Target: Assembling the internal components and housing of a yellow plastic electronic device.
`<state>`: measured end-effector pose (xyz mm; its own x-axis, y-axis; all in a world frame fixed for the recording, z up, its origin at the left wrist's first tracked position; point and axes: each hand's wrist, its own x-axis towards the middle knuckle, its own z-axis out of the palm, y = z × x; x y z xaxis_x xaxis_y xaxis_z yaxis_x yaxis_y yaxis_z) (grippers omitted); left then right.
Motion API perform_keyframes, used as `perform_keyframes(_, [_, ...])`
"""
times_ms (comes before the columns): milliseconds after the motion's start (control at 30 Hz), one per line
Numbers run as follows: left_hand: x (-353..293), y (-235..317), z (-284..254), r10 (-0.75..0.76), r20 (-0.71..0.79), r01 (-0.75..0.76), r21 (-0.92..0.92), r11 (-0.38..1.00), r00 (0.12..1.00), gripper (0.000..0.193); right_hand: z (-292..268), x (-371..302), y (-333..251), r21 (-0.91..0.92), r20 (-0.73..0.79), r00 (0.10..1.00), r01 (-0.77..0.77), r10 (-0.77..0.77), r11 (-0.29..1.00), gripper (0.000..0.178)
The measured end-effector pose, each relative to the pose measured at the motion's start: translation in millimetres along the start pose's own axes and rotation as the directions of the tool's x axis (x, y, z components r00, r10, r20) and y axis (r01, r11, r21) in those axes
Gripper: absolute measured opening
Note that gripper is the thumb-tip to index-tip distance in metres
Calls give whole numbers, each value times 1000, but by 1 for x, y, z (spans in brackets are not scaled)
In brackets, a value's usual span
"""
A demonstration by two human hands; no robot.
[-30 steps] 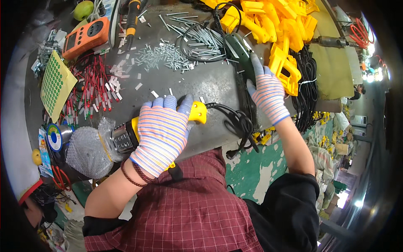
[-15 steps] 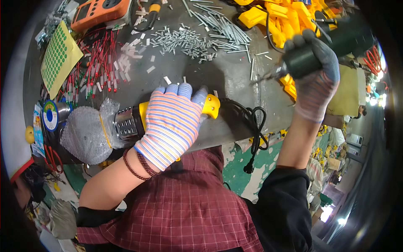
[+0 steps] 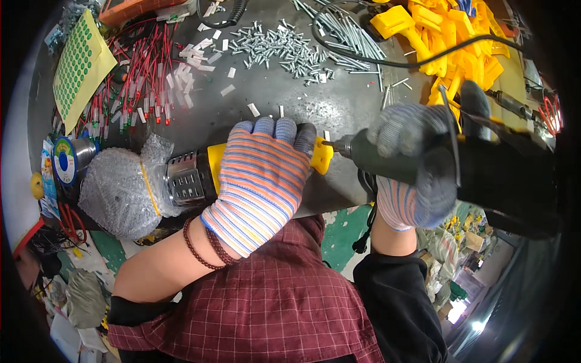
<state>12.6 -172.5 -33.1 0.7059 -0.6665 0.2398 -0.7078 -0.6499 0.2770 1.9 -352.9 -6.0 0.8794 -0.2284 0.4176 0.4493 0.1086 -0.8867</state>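
Head view: striped-gloved left hand [image 3: 260, 169] clamped over the yellow-handled tool [image 3: 215, 162], which lies at the bench's [image 3: 193, 130] near edge, bubble wrap [image 3: 121, 193] around its far-left end. Right hand [image 3: 433, 193] grips a dark green power screwdriver [image 3: 387, 156], bit at the handle's right end; contact unclear. Loose screws [image 3: 278, 51] beyond.

Over on the bench [image 3: 200, 124], a green-dotted sheet [image 3: 82, 69] lies beside red wires [image 3: 142, 60], with a blue-and-white spool [image 3: 65, 161] nearby.
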Motion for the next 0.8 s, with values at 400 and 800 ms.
perform_keyframes(400, [-1, -1, 5, 5, -66, -6, -19, 1000, 998, 47, 16, -9, 1, 134, -272, 959, -40, 75, 990, 49])
perform_keyframes(800, [-1, 11, 1, -77, 123, 72, 48, 996, 989, 53, -5, -25, -14, 538, -134, 952, -164, 276, 827, 45])
